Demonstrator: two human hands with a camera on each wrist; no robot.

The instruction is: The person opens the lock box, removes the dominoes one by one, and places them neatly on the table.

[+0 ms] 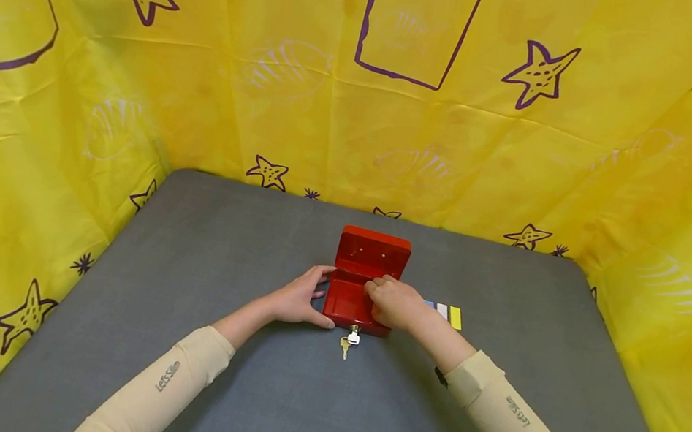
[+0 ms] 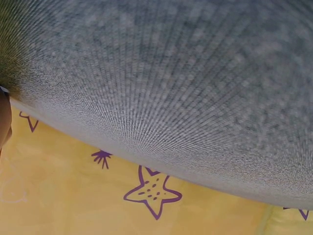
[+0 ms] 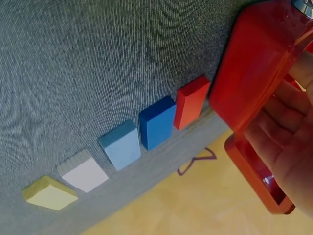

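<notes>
A red cash box [image 1: 343, 304] stands on the grey table with its lid [image 1: 374, 252] raised at the back. A key [image 1: 354, 336] sits in its front lock, and a second key [image 1: 345, 347] hangs below. My left hand [image 1: 297, 298] holds the box's left side, thumb at the front corner and fingers toward the back. Only a sliver of that hand shows in the left wrist view. My right hand [image 1: 396, 303] reaches over the right wall, fingers bent into the box [image 3: 254, 63]. Whether those fingertips hold anything is hidden.
Right of the box several blocks lie in a row: red [image 3: 192, 103], dark blue [image 3: 157, 122], light blue [image 3: 121, 144], white [image 3: 83, 171] and pale yellow [image 3: 49, 193]. My right forearm partly covers them in the head view. Yellow patterned cloth [image 1: 331, 133] hangs around the table.
</notes>
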